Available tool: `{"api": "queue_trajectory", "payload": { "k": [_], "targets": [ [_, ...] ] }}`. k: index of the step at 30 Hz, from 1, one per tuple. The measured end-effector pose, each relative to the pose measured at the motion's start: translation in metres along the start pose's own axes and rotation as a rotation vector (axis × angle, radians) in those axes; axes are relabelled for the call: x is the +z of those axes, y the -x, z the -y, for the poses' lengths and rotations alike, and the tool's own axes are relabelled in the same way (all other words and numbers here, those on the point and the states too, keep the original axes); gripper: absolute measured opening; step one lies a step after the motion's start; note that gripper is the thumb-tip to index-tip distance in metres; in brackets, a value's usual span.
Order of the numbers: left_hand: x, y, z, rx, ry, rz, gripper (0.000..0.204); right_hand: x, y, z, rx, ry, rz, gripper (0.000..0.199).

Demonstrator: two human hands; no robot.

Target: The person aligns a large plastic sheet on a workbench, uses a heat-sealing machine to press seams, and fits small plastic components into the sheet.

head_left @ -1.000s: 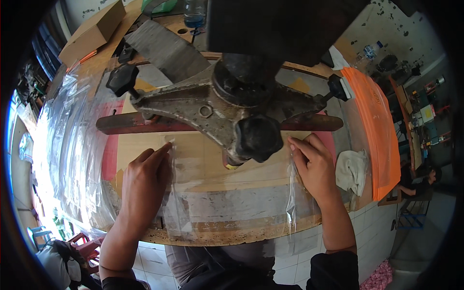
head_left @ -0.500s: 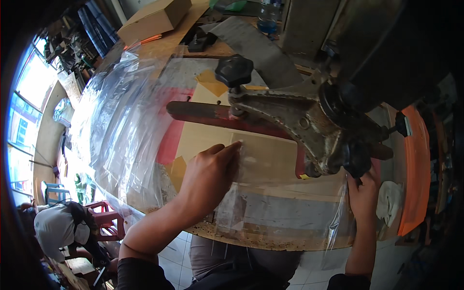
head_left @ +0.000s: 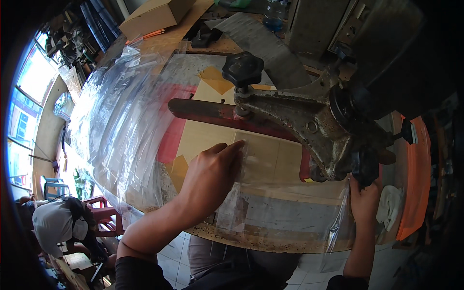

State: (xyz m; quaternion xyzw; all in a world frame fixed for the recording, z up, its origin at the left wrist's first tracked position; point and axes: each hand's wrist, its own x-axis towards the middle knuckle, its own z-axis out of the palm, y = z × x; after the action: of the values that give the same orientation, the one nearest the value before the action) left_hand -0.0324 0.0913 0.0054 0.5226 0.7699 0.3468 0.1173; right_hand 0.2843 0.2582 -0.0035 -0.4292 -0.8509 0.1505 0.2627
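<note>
A clear plastic bag (head_left: 270, 171) lies flat over a tan board (head_left: 198, 140), and its lower part hangs toward the table's near edge. My left hand (head_left: 212, 169) is closed at the bag's left side, thumb and forefinger pinching the thin film. On the right, my right hand (head_left: 366, 200) is closed on the bag's other side, just below a black knob (head_left: 365, 166); that knob hides some of its fingertips. Beyond the bag, a long dark bar (head_left: 203, 110) of a metal clamp arm (head_left: 299, 113) crosses above the board.
Many loose clear plastic bags (head_left: 113, 125) are heaped at the left. A cardboard box (head_left: 157, 17) and a water bottle (head_left: 274, 15) stand at the back. Orange sheets (head_left: 414, 179) and a white cloth (head_left: 388, 208) lie at the right. Someone in a light cap (head_left: 53, 224) sits low at the left.
The clamp arm shows slightly farther right in the picture. Both hands keep their hold on the bag, almost where they were.
</note>
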Motion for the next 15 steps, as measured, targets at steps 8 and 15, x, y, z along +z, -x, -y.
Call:
{"api": "queue_trajectory", "payload": {
  "k": [8,15],
  "targets": [
    [-0.0016,-0.0023,-0.0020,0.017,0.018,-0.005,0.023,-0.0059,-0.0012,0.0068,0.058,0.003,0.048,0.024],
    [0.0003,-0.0007,-0.0014,0.009,0.011,0.001,0.023,-0.0042,-0.0042,0.0063,-0.036,0.048,0.047,0.026]
  ]
}}
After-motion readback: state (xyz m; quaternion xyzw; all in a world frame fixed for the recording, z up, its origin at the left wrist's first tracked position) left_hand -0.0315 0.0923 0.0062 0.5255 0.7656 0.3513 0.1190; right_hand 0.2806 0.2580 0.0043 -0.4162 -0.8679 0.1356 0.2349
